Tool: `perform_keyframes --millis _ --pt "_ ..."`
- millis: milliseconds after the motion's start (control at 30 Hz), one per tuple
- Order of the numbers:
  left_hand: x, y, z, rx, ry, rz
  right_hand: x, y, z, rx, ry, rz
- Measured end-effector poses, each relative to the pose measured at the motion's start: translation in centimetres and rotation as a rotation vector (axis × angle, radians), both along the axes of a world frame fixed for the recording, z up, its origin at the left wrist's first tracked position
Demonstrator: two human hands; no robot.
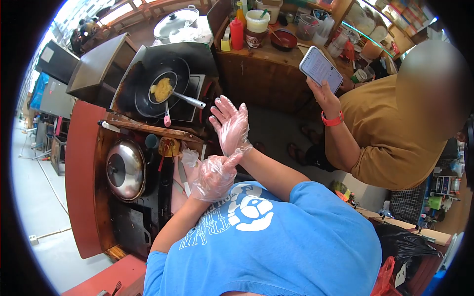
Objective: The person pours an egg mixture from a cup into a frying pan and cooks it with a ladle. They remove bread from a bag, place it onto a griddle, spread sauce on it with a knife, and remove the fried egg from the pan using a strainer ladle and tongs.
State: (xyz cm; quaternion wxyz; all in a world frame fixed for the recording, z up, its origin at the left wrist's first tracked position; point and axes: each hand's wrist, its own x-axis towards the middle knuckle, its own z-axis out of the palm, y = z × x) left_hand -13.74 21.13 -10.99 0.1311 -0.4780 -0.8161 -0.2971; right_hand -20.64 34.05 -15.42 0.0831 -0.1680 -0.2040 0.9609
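Plastic gloves, left hand gripping right cuff

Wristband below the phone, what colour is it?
Red; the wristband shows in the head view.

"Is the phone readable?"
"No, its text is too small, and the co-worker's head is blurred."
"The left hand?"
"Crinkled plastic obscures its fingertips."
"Under the domed lid?"
"Hidden. The blue shirt runs off the bottom edge."

Clear, crinkled gloves on hands
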Motion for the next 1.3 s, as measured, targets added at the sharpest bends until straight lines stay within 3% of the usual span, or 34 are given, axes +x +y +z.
perform_keyframes --millis 200,333,400,533,667,833,933,1100,1300 --pt "-0.8 -1.0 -1.3 0.102 -0.018 -0.136 -0.5 4.5 -1.7 0.378 -0.032 0.033" --pt "-1.3 -1.3 -3.5 0.130 -0.042 -0.037 -2.6 12.4 -5.0 0.678 -0.182 0.273" --pt "-1.8 -1.3 -4.2 0.063 -0.125 -0.019 -3.9 15.5 -5.1 0.846 -0.351 0.295" --pt "-3.1 0.0 -5.7 0.061 -0.337 0.103 -7.1 21.3 -8.4 0.964 -0.425 0.347" --pt "-4.9 1.9 -6.3 0.133 -0.646 0.315 -10.6 24.2 -10.1 0.969 -0.486 0.361" --pt "-8.1 4.6 -6.9 0.220 -0.797 0.477 -12.8 27.2 -10.4 0.873 -0.465 0.335" --pt "-9.8 6.0 -9.5 0.306 -0.906 0.463 -14.4 30.6 -10.7 0.891 -0.486 0.270" --pt "-12.5 10.4 -8.7 0.352 -1.084 0.449 -15.9 36.4 -10.7 0.920 -0.434 0.049" --pt "-15.4 14.1 -7.8 0.266 -1.015 0.394 -16.5 42.6 -12.3 0.998 -0.414 -0.131"
